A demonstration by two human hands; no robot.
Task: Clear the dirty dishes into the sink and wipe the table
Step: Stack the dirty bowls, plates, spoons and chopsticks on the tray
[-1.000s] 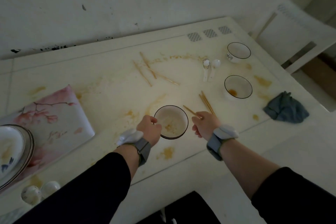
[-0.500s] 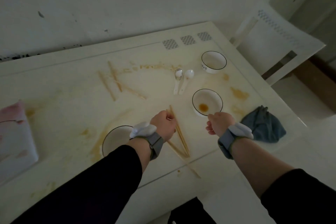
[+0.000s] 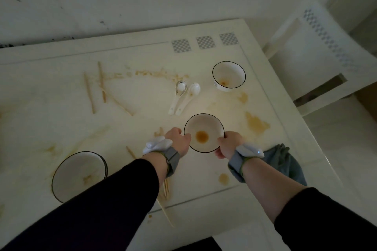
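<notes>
A white bowl with a dark rim and a brown sauce spot [image 3: 204, 128] sits near the middle of the stained white table [image 3: 142, 128]. My left hand [image 3: 178, 139] grips its left rim and my right hand [image 3: 229, 143] grips its right rim. A larger dirty bowl [image 3: 78, 175] lies at the lower left, partly behind my left sleeve. A third bowl [image 3: 228, 75] stands farther back on the right. Two white spoons [image 3: 183, 96] lie between the bowls. Loose chopsticks [image 3: 98, 87] are scattered at the back left, and more chopsticks [image 3: 166, 189] lie under my left wrist.
A blue-grey cloth [image 3: 285, 161] lies at the table's right edge beside my right wrist. A white chair [image 3: 318, 53] stands to the right of the table. Brown sauce stains [image 3: 256, 123] spread across the top. A wall runs behind the table.
My view has shifted right. My left hand left the chopsticks and both hands closed on the sauce-spotted bowl's rim. The larger bowl now lies at the lower left.
</notes>
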